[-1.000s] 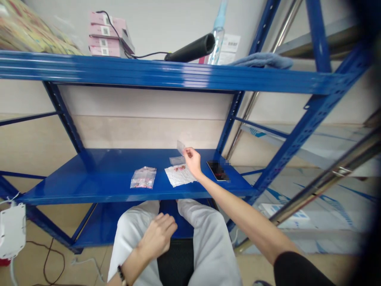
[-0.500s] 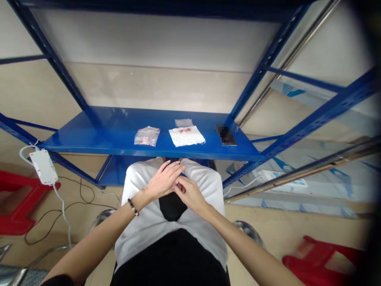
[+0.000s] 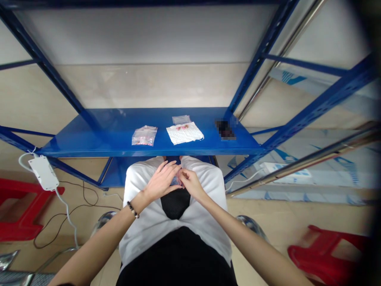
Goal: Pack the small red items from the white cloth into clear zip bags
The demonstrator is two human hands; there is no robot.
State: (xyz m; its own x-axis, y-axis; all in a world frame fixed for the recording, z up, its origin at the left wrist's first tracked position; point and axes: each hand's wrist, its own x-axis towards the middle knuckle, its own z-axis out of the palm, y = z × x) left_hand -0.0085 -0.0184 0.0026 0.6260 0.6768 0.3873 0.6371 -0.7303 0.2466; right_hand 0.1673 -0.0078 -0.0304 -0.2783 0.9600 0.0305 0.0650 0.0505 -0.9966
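Over my lap, my left hand (image 3: 162, 178) is held palm down with its fingers stretched out and a dark beaded bracelet on the wrist. My right hand (image 3: 190, 182) meets its fingertips, thumb and fingers pinched together. Whatever sits in that pinch is too small to make out. Beyond the hands, on a blue shelf (image 3: 110, 149), lies a white cloth (image 3: 186, 136) with small pinkish pieces (image 3: 182, 127) along its far part. A clear zip bag (image 3: 144, 136) with small pink and red bits lies left of the cloth. Behind the cloth is another clear bag (image 3: 181, 119).
A dark blurred-out object (image 3: 225, 130) lies at the shelf's right end. White power strip (image 3: 44, 172) hangs at the left post, its cables trailing on the floor. Red stools (image 3: 18, 210) stand left and right. Metal poles and wrapped panels (image 3: 321, 159) are at the right.
My right hand has shifted slightly up and towards the left hand's fingertips, its fingers now pinched more tightly. The left hand stays stretched out. The camera view has moved slightly.
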